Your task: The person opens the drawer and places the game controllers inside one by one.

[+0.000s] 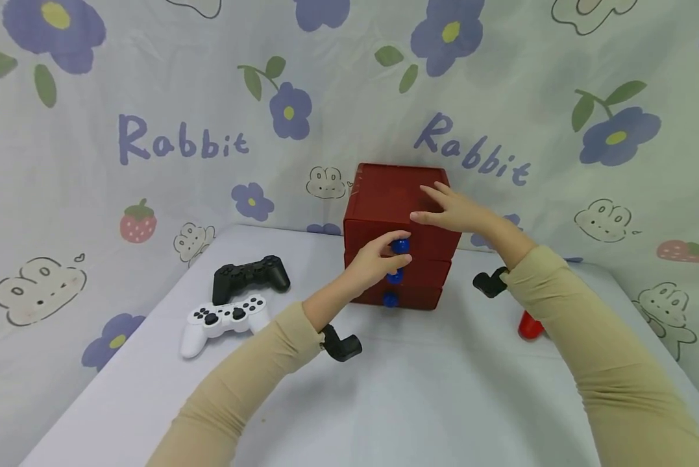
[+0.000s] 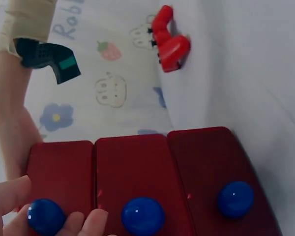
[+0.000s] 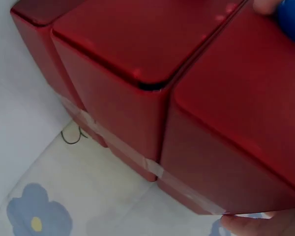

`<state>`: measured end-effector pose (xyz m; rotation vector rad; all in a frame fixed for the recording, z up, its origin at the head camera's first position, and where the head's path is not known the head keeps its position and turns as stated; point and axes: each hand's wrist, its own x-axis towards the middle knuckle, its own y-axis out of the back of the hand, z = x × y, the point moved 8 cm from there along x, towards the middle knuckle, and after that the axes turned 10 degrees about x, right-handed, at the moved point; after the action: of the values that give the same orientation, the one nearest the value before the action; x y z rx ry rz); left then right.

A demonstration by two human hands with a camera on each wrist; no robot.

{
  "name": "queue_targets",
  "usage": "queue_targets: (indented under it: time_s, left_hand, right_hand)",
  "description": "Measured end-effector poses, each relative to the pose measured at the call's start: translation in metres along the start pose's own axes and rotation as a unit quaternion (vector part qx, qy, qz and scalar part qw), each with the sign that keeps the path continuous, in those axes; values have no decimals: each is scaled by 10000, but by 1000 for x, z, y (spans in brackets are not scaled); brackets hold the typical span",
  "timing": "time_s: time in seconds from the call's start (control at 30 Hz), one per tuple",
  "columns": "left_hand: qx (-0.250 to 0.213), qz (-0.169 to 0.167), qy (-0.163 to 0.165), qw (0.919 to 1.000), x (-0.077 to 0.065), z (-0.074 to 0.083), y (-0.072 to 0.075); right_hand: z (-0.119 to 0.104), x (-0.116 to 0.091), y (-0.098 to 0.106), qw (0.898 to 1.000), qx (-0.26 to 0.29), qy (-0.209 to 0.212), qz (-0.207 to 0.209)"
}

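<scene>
A red box of stacked drawers (image 1: 398,191) stands against the cloth backdrop, with a blue knob on each drawer front. My left hand (image 1: 372,264) is at the top drawer's blue knob (image 1: 401,246), a finger over it and the thumb below. The left wrist view shows this top knob (image 2: 45,217) between the curled fingers. Lower down are the middle knob (image 1: 394,277) and the bottom knob (image 1: 391,299). Across the box's top lies my right hand (image 1: 457,211), fingers spread. In the right wrist view, part of that hand (image 3: 270,225) appears at the box's edge.
On the left of the white table (image 1: 431,395) lie a black game controller (image 1: 250,277) and a white one (image 1: 226,318). A red game controller (image 2: 172,44) lies to the right, partly behind my right sleeve in the head view. The patterned cloth (image 1: 180,84) rises behind.
</scene>
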<state>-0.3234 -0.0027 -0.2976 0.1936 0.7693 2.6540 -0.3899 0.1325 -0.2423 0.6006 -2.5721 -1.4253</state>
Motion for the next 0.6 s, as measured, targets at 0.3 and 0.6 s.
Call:
queue_targets:
  time_s: [0.3, 0.6]
  left_hand:
    - [-11, 94, -165, 9998, 9, 0, -1]
    - [-641, -34, 34, 9979, 21, -13, 5]
  right_hand:
    - [13, 13, -4, 9985, 65, -228, -488]
    - [12, 20, -4, 9965, 342, -212, -728]
